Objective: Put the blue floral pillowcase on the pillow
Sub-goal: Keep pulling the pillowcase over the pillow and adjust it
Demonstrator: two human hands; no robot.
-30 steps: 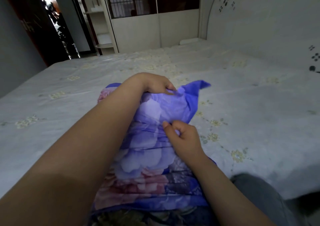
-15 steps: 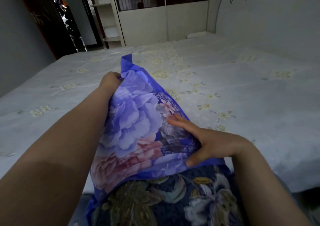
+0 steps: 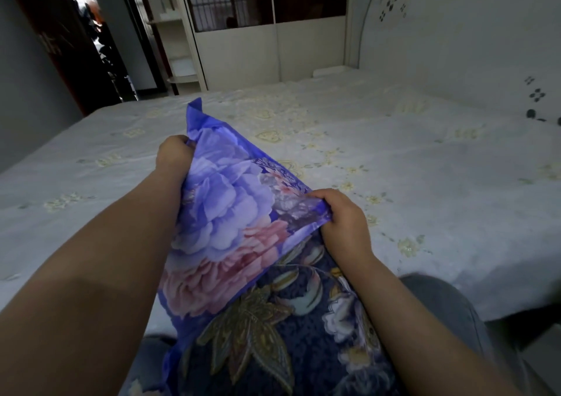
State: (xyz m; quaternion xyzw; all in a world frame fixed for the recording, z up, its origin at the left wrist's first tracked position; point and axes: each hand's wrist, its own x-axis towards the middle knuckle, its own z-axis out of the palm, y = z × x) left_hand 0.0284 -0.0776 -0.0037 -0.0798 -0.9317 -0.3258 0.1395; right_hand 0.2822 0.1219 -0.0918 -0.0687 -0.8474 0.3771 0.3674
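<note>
The blue floral pillowcase (image 3: 224, 213), with big lilac and pink blooms, covers the far end of the pillow (image 3: 291, 341), whose dark navy cover with gold leaves shows at the near end. The pillow stands tilted over the bed's near edge, against my lap. My left hand (image 3: 174, 155) grips the pillowcase near its far left corner, fingers curled into the cloth. My right hand (image 3: 343, 213) pinches the case's open hem on the right side. A loose blue corner sticks up above my left hand.
A wide bed (image 3: 409, 168) with a pale floral sheet stretches ahead and to both sides. Its white headboard (image 3: 455, 31) rises at right. A wardrobe (image 3: 267, 31) stands beyond the bed, and an open dark doorway (image 3: 100, 46) is at far left. My grey-trousered knee (image 3: 437, 301) is at lower right.
The pillow was raised from lying flat to tilted. My right hand went from flat on the case to pinching its hem on the right. My left hand kept its grip near the far corner.
</note>
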